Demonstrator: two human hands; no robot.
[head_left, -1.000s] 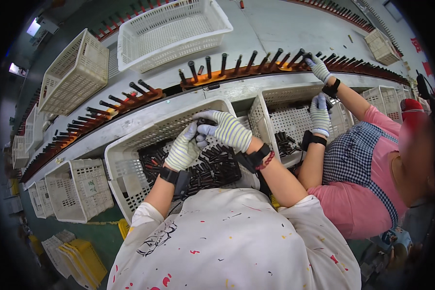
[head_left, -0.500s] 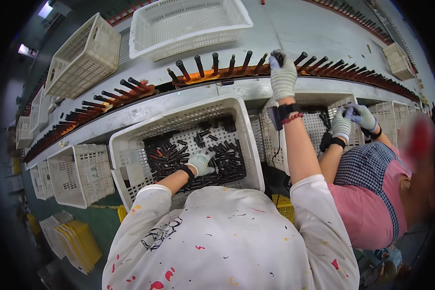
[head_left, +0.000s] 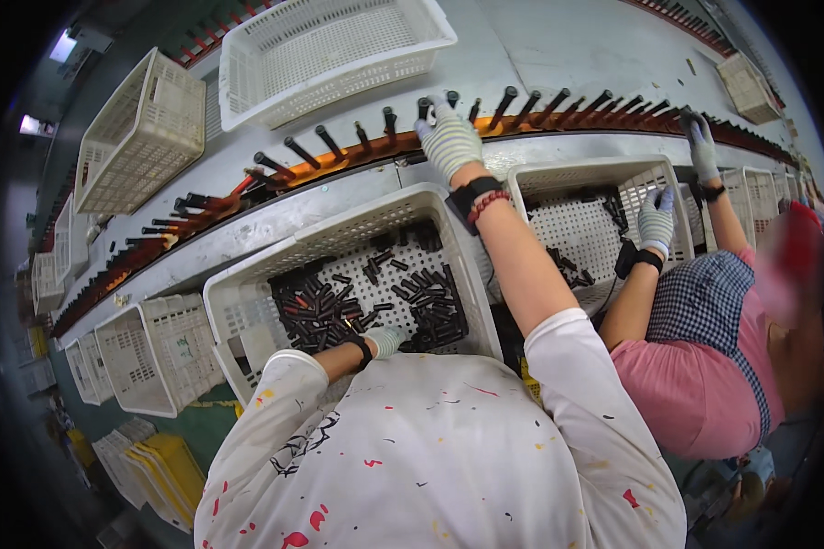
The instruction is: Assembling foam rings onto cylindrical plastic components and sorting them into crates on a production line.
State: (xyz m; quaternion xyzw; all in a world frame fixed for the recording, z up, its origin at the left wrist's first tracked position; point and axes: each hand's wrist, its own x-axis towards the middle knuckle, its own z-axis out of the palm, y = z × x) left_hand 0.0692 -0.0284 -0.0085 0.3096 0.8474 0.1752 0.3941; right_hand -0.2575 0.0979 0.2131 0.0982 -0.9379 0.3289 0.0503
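Note:
My right hand (head_left: 450, 139), in a striped knit glove, reaches over the far rim of the basket to the conveyor rail. Its fingers are closed round a black tube (head_left: 424, 107), one of the row standing on the orange-brown rail (head_left: 513, 124). My left hand (head_left: 387, 341), gloved alike, is low in a white perforated basket (head_left: 348, 228), close to my shirt. Short black tubes (head_left: 316, 316) lie heaped beside it, with a few reddish ones among them. The left fingers are partly hidden, so any grip there does not show.
To my right a co-worker in pink has one gloved hand (head_left: 655, 222) over another basket (head_left: 549, 171) and the other (head_left: 700, 145) at the rail. White crates (head_left: 339, 91) stand beyond the rail; more baskets (head_left: 160, 352) and yellow crates (head_left: 167, 467) are at left.
My right hand has moved left along the rail. My left hand has drawn nearer to my body inside the basket. The co-worker's hands have parted, one reaching to the rail.

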